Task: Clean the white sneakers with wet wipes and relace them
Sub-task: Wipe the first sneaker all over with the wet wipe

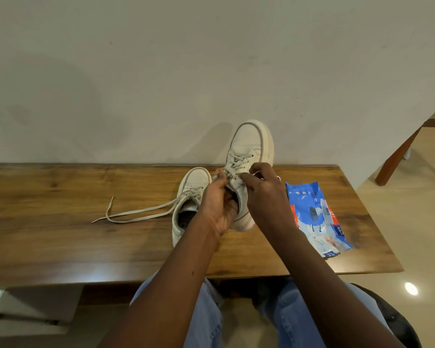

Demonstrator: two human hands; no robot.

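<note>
left hand (219,204) grips raised sneaker (249,144) at its collar, toe pointing away | right hand (264,194) pinches its lace (234,169) by the top eyelets | second sneaker (195,179) just left, flat on wooden table (60,234), loose laces (136,215) trailing further left | wipes pack (314,214) just right | pale wall (161,71) behind, glossy floor (412,234) beyond right

The wooden worktop (60,247) stands against a pale wall (136,71). One white sneaker (194,182) lies on it, its loosened lace (136,214) trailing left across the wood. A blue wet wipes pack (314,217) lies near the right end.
</note>
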